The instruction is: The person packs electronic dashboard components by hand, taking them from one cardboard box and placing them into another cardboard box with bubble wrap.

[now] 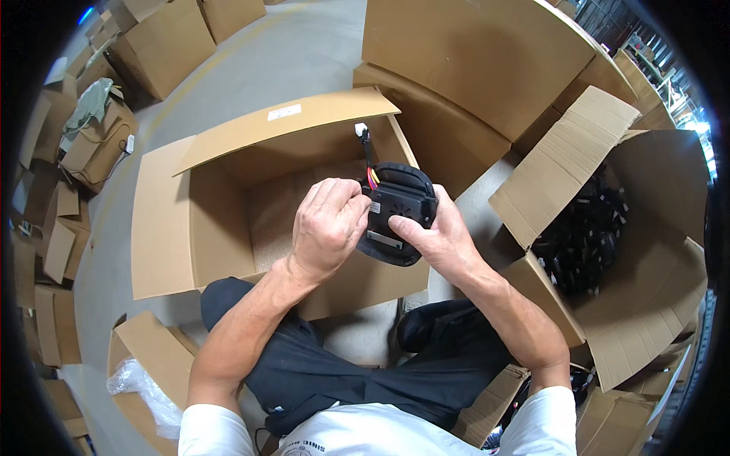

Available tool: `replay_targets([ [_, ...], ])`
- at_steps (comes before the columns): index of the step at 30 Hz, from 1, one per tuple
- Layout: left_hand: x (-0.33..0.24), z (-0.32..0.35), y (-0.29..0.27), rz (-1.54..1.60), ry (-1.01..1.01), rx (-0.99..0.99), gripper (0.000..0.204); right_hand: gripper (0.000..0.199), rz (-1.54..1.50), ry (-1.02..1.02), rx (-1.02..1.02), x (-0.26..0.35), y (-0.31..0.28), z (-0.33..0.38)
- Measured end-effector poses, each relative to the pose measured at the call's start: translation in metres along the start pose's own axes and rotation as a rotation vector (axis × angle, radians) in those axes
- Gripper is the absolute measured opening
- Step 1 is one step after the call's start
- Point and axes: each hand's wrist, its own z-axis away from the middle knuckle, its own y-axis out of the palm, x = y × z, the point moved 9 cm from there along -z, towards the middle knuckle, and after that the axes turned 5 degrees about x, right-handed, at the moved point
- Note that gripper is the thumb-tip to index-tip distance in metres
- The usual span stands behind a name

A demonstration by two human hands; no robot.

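Observation:
A black plastic electronic unit (398, 199) with rounded ends, a ring of slots and small pale labels is up in front of me, over the near side of an open carton (220, 220). My right hand (443, 239) grips its right side, thumb lying across the face. A short bundle of colored wires (372, 178) rises from its upper left and ends in a white connector (361, 130). At the unit's left edge, my left hand (328, 228) is closed with fingertips pinched together; what lies between them is hidden.
To the right stands an open carton (661, 205) holding a heap of black parts with cables (582, 239). Large closed cartons (471, 68) stand ahead. Bubble wrap (144, 387) hangs from a small box at lower left. More boxes line the far left, beyond the grey floor (266, 53).

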Motion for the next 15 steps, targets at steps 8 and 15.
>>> replay_targets([
  [8, 0.008, 0.004, 0.004, 0.109, -0.045, -0.039, 0.020, 0.059, 0.065, 0.010, 0.061, 0.003, 0.000, -0.003],
  [15, 0.009, 0.005, 0.003, 0.193, -0.062, 0.005, 0.017, 0.060, 0.027, 0.010, 0.016, 0.003, -0.007, 0.001],
])
